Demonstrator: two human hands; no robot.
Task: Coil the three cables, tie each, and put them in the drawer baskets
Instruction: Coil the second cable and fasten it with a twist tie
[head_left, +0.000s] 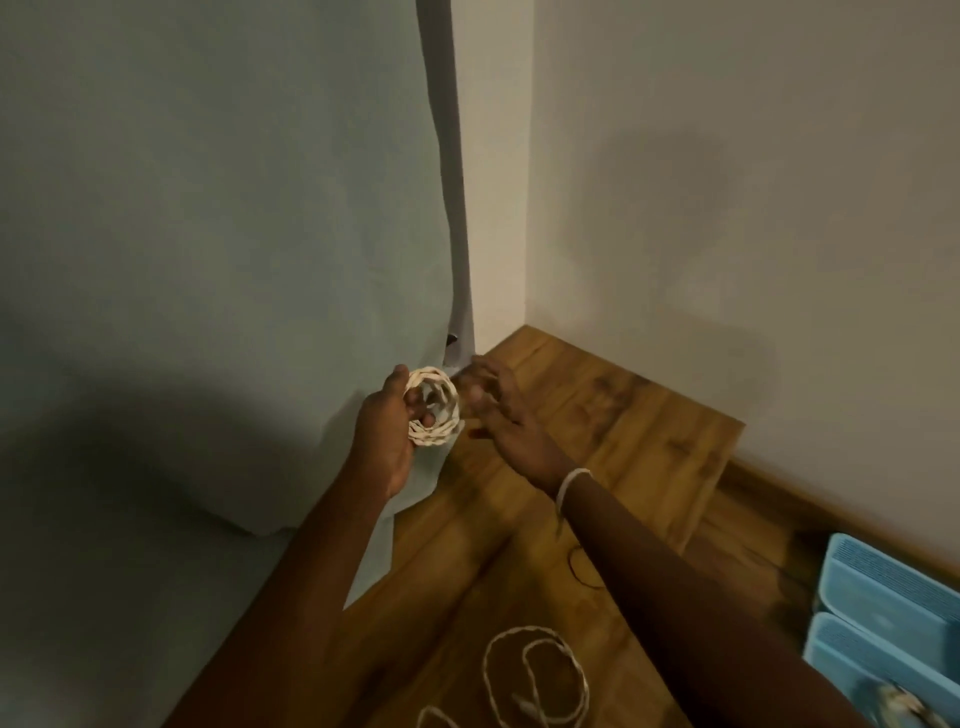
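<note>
At the near edge of the wooden floor (524, 561), a loose white cable (535, 675) lies in open loops, uncoiled. To its right, against the skirting, sit two blue baskets (883, 613), one behind the other; something pale rests in the nearer one, too blurred for me to name. A thin dark loop (582, 569) lies on the boards between my forearms.

My right wrist carries a white band (570, 488). Beyond it my right hand (501, 410) is held with fingers spread and slack, gripping nothing, just beside the coil and blurred with motion.

My left hand (387, 441) is closed round a coiled white cable (435, 406), thumb over the top of the ring and fingertips hooked through its centre, so the coil stands upright in the air above the floor's edge. Whether it is tied I cannot tell.

Behind both hands hangs a pale blue-green sheet (208, 234), draped over something low at left. Farther back, cream walls (727, 208) meet in a corner. No brand, label or writing can be read anywhere.
</note>
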